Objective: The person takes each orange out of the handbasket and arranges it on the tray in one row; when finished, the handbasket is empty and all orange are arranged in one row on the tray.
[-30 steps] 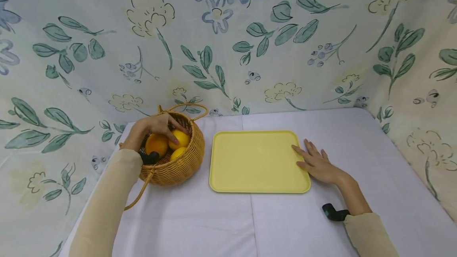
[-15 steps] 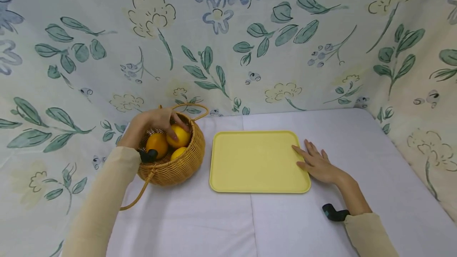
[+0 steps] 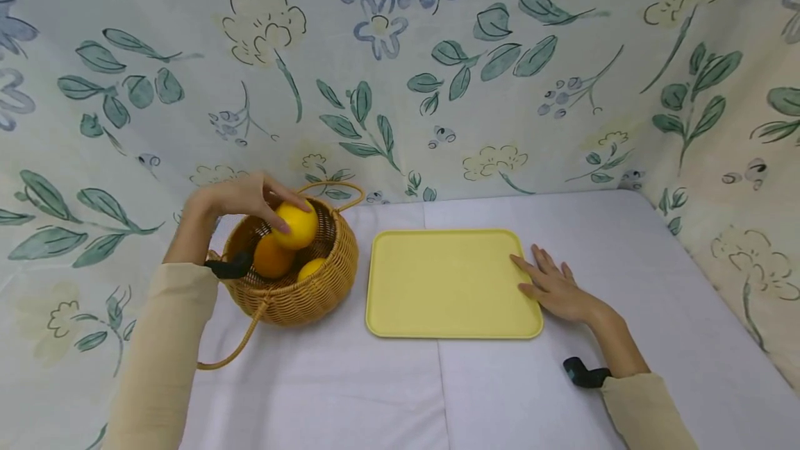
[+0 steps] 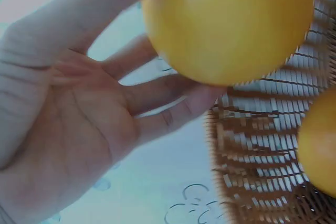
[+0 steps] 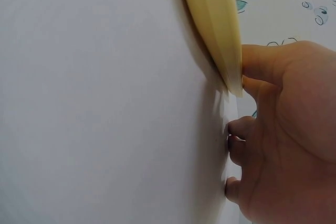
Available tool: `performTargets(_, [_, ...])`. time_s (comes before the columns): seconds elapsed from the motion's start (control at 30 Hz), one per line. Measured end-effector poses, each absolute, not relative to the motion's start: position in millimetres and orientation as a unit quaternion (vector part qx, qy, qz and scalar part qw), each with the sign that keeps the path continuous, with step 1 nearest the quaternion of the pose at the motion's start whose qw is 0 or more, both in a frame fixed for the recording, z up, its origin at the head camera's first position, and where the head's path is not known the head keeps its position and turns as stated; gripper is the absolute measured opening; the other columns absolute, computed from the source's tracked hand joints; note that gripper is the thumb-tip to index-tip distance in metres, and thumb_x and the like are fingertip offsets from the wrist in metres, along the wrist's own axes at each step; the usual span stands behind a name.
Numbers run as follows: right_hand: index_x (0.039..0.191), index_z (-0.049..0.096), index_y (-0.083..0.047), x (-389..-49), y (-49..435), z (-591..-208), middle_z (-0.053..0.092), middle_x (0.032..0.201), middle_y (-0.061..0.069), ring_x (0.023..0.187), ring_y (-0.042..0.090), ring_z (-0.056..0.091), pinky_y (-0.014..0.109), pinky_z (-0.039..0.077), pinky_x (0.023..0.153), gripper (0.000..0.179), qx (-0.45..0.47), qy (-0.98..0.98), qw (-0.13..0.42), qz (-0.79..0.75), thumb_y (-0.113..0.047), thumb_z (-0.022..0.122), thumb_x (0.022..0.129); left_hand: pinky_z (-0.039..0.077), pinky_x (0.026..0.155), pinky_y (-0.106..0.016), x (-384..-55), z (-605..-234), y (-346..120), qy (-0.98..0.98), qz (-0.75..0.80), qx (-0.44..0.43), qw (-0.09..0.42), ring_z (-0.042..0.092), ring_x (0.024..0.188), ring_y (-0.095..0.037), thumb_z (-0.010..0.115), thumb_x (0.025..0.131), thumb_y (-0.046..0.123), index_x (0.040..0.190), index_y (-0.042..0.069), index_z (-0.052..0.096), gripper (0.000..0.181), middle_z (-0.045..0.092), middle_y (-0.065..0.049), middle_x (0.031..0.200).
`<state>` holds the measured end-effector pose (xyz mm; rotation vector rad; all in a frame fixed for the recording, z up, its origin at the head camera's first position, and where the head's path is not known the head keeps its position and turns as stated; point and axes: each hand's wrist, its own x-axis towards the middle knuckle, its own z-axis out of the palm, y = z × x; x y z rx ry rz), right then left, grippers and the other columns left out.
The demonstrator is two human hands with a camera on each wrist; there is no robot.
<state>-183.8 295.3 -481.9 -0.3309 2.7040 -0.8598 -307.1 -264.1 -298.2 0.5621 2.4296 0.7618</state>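
Note:
My left hand (image 3: 246, 196) pinches a smooth yellow round fruit (image 3: 296, 226) between thumb and fingers, at the mouth of the wicker basket (image 3: 325, 290). The same fruit (image 4: 226, 24) fills the top of the left wrist view. Below it in the basket lie an orange-coloured fruit (image 3: 273, 257) and another yellow fruit (image 3: 311, 269), partly hidden by the rim. At the right edge of the yellow tray (image 3: 453, 283) my right hand (image 3: 562, 294) rests with fingers spread, some on the rim and others on the cloth. The right wrist view shows the tray's edge (image 5: 215, 24) against the fingers.
The basket's handles (image 3: 237, 353) stick out at its front and back. A white cloth (image 3: 350, 394) covers the table, with a floral curtain (image 3: 400, 75) hanging behind it and at the sides.
My left hand has lifted the yellow fruit up and to the left, out of its place among the others in the basket. The right hand and the tray have not moved.

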Motion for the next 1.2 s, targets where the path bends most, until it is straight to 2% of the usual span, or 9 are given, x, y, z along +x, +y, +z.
performTargets(0.13, [0.163,0.031,-0.011,-184,295,-482,-0.004,0.17,0.033,0.157,0.053,-0.009,0.075,-0.014,0.119,0.065,-0.116,0.937,0.141,-0.298,-0.039,0.051,0.108,0.044,0.117,-0.055,-303,-289,-274,0.887,0.336,0.224,0.221,0.051,0.145,-0.034,0.09,0.081,0.019,0.13,0.018,0.074,0.051,0.057,-0.006,0.153])
performTargets(0.23, [0.163,0.03,-0.01,-184,296,-482,-0.004,0.169,0.033,0.157,0.053,-0.009,0.075,-0.014,0.119,0.065,-0.116,0.937,0.142,-0.298,-0.038,0.05,0.108,0.04,0.119,-0.055,-300,-287,-275,0.876,0.366,0.248,0.195,0.048,0.147,-0.032,0.087,0.083,0.012,0.131,0.014,0.073,0.05,0.053,-0.007,0.156])
performTargets(0.37, [0.163,0.028,-0.007,-183,298,-482,-0.005,0.169,0.034,0.156,0.053,-0.01,0.075,-0.015,0.119,0.064,-0.115,0.936,0.144,-0.301,-0.035,0.049,0.109,0.045,0.115,-0.039,-294,-290,-265,0.871,0.387,0.26,0.155,0.052,0.143,-0.025,0.085,0.084,0.011,0.129,0.015,0.075,0.046,0.055,-0.002,0.156])
performTargets(0.5, [0.163,0.026,-0.005,-183,300,-484,-0.005,0.169,0.034,0.156,0.054,-0.009,0.075,-0.015,0.119,0.065,-0.114,0.936,0.144,-0.3,-0.033,0.049,0.109,0.049,0.109,-0.025,-285,-294,-240,0.849,0.441,0.266,0.117,0.05,0.145,-0.02,0.087,0.082,0.008,0.127,0.012,0.075,0.047,0.056,0.0,0.155])
performTargets(0.67, [0.163,0.025,-0.005,-182,303,-485,-0.004,0.169,0.035,0.156,0.054,-0.009,0.076,-0.014,0.118,0.066,-0.116,0.937,0.143,-0.297,-0.033,0.049,0.109,0.055,0.104,-0.026,-275,-303,-199,0.788,0.523,0.314,0.08,0.045,0.148,-0.021,0.088,0.078,-0.002,0.125,0.003,0.074,0.05,0.055,-0.007,0.155])
performTargets(0.83, [0.163,0.026,-0.005,-182,304,-485,-0.004,0.169,0.034,0.156,0.054,-0.009,0.076,-0.013,0.118,0.065,-0.119,0.937,0.141,-0.298,-0.033,0.049,0.109,0.052,0.111,-0.036,-265,-321,-156,0.751,0.546,0.363,0.08,0.047,0.147,-0.021,0.088,0.078,-0.002,0.125,0.001,0.074,0.049,0.055,-0.012,0.155])
performTargets(0.93, [0.163,0.026,-0.005,-182,303,-484,-0.004,0.169,0.035,0.156,0.054,-0.008,0.076,-0.013,0.118,0.065,-0.12,0.937,0.14,-0.296,-0.033,0.049,0.109,0.044,0.12,-0.042,-259,-336,-129,0.753,0.538,0.365,0.098,0.044,0.15,-0.019,0.089,0.079,0.003,0.126,0.006,0.075,0.049,0.055,-0.01,0.155])
performTargets(1.03, [0.163,0.026,-0.005,-183,302,-484,-0.003,0.169,0.035,0.156,0.054,-0.008,0.076,-0.013,0.119,0.065,-0.12,0.938,0.139,-0.293,-0.033,0.048,0.109,0.043,0.12,-0.046,-257,-357,-104,0.766,0.523,0.356,0.115,0.043,0.151,-0.02,0.09,0.079,0.008,0.125,0.011,0.076,0.049,0.056,-0.008,0.155])
performTargets(1.2, [0.163,0.026,-0.006,-184,299,-482,-0.004,0.169,0.034,0.156,0.054,-0.008,0.075,-0.014,0.119,0.065,-0.121,0.936,0.142,-0.297,-0.034,0.049,0.109,0.048,0.115,-0.047,-262,-398,-77,0.798,0.49,0.323,0.136,0.047,0.147,-0.023,0.091,0.079,0.013,0.124,0.015,0.077,0.047,0.059,-0.005,0.152])
